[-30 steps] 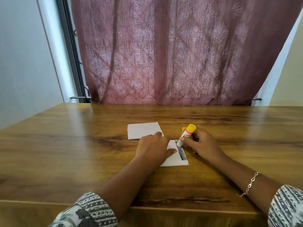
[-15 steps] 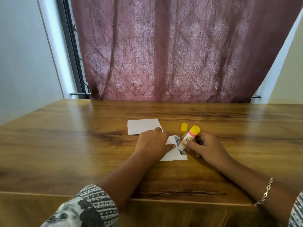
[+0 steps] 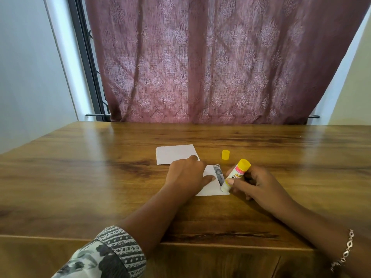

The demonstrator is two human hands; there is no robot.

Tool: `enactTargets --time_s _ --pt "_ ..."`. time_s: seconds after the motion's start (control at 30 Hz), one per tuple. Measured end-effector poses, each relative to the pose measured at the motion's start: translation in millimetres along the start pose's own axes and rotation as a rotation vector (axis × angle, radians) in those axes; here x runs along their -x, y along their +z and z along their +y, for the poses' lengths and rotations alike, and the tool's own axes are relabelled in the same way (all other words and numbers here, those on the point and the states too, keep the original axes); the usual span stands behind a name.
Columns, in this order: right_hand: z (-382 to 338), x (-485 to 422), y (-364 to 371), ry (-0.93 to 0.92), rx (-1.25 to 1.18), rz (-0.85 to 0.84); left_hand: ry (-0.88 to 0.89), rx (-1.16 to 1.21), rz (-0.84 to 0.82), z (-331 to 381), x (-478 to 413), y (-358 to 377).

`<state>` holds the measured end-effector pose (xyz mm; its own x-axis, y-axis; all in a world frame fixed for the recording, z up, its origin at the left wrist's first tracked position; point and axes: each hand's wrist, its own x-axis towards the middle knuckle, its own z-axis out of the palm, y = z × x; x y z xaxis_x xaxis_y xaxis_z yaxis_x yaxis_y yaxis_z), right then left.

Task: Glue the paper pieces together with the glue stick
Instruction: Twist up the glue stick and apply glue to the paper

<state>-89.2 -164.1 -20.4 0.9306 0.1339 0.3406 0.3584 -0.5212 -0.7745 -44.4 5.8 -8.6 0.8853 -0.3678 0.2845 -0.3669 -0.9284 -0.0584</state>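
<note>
Flat left hand (image 3: 186,173) pins near paper (image 3: 210,189); right hand (image 3: 259,185) grips glue stick (image 3: 236,173) on it; cap (image 3: 225,154), far paper (image 3: 174,154) beyond.

The glossy wooden desk (image 3: 80,177) carried a white paper piece (image 3: 172,155) near its middle, a second paper piece (image 3: 212,189) closer to the front edge, and a yellow cap (image 3: 225,154) upright toward the right edge.

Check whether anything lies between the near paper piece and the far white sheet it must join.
Nothing visible lies between them. The left hand presses the near white paper piece, its fingertips reaching the edge of the far white paper sheet; the small yellow plastic cap stands clear to the right.
</note>
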Motion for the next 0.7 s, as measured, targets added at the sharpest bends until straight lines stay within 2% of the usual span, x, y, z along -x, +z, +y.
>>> enactTargets --time_s 0.17,0.27,0.33,0.47,0.57,0.7 --pt "2.5 -2.3 -0.4 0.048 -0.124 0.026 0.010 0.029 0.008 -2.0 0.4 -0.8" --pt "4.7 -3.9 -1.0 0.091 -0.195 0.052 0.055 0.172 0.093 -12.6 -0.3 -5.0" --pt "4.4 -4.0 -1.8 0.113 -0.246 0.057 0.116 0.340 0.089 -21.5 -0.8 -7.2" --pt "2.6 -5.3 -3.3 0.154 -0.364 0.075 0.208 0.621 -0.114 -33.8 -2.2 -8.6" --pt "0.7 -5.7 -3.9 0.181 -0.420 0.091 0.218 0.643 -0.260 -39.2 -3.8 -5.7" --pt "-0.2 -4.7 -5.0 0.206 -0.458 0.104 0.224 0.615 -0.307 -39.6 -4.9 -3.6"
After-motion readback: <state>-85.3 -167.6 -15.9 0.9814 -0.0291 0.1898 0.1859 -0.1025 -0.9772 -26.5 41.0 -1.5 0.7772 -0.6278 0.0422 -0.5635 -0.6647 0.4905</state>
